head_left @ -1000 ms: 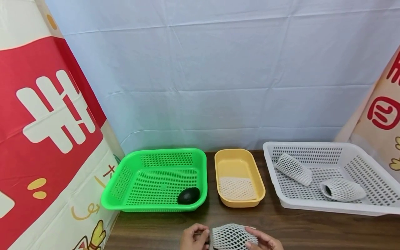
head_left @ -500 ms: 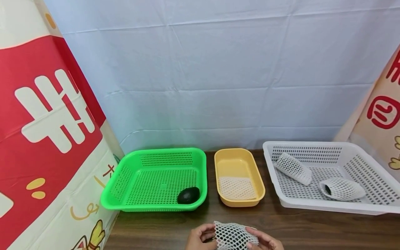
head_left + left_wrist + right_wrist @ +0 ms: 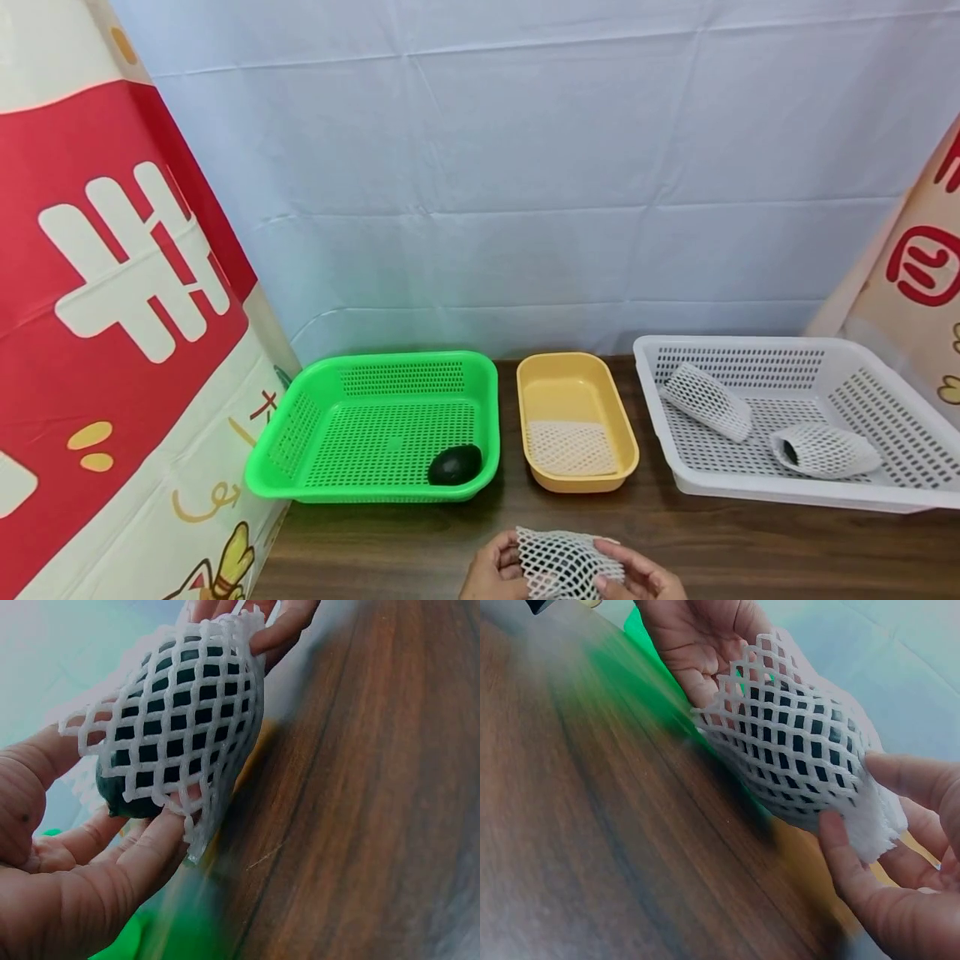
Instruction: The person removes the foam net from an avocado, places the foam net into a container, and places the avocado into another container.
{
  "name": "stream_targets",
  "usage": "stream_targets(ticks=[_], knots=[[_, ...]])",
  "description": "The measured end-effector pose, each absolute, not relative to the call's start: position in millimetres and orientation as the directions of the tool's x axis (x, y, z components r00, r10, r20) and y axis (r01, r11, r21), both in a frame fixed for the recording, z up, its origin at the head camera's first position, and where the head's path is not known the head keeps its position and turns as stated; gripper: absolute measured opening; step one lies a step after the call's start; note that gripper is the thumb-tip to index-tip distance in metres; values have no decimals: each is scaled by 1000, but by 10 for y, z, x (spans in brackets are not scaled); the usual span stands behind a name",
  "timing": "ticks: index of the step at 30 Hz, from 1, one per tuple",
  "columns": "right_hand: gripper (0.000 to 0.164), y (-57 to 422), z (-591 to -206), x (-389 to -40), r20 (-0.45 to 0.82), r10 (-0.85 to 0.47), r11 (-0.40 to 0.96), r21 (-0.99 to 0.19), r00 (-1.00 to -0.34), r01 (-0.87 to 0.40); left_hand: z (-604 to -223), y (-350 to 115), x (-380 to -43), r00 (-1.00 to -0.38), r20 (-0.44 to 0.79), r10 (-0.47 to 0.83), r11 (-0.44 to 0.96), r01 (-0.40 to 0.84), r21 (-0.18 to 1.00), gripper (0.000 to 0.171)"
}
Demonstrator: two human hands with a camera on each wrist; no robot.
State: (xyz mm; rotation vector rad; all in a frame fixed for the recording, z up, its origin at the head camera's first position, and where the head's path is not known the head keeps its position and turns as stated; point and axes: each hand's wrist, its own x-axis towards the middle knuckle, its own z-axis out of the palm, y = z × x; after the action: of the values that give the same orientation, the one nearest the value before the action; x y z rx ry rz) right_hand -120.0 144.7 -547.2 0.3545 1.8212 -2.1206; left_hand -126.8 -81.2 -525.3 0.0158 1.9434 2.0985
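Observation:
A white foam net sleeve (image 3: pixel 566 562) is stretched over a dark green avocado (image 3: pixel 112 796) between both hands, close above the table's front. The avocado's stem end peeks from the sleeve's wide mouth in the left wrist view. My left hand (image 3: pixel 491 573) grips that mouth, with fingers inside the mesh and beside the fruit. At the narrower end, my right hand (image 3: pixel 643 575) holds the gathered net between thumb and fingers (image 3: pixel 844 851).
A green basket (image 3: pixel 300 483) holds another dark avocado (image 3: pixel 455 465). Beside it, a yellow tray (image 3: pixel 577 483) contains flat foam nets (image 3: pixel 572 447). In the white basket (image 3: pixel 787 496) at right lie two net-wrapped pieces (image 3: pixel 707 402). A cloth hangs behind.
My left hand has moved right, from beside the sleeve's mouth to gripping it. The mouth now spreads wider and higher over the avocado. My right hand keeps its hold.

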Motion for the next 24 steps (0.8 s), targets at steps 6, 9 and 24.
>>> stream_targets(ticks=[6, 9, 24], knots=[[67, 1419, -5435, -1195, -406, 19, -144, -905, -914, 400, -5151, -759, -1269, -961, -255, 109, 49, -251, 967, 39], [67, 1421, -5441, -1199, -414, 67, -179, -900, -908, 397, -5117, -751, -1260, -963, -258, 75, 74, -252, 965, 35], [74, 1519, -5503, -1223, -365, 115, -99, -930, -924, 355, -5134, -835, -1247, -956, -250, 156, -50, -261, 964, 41]])
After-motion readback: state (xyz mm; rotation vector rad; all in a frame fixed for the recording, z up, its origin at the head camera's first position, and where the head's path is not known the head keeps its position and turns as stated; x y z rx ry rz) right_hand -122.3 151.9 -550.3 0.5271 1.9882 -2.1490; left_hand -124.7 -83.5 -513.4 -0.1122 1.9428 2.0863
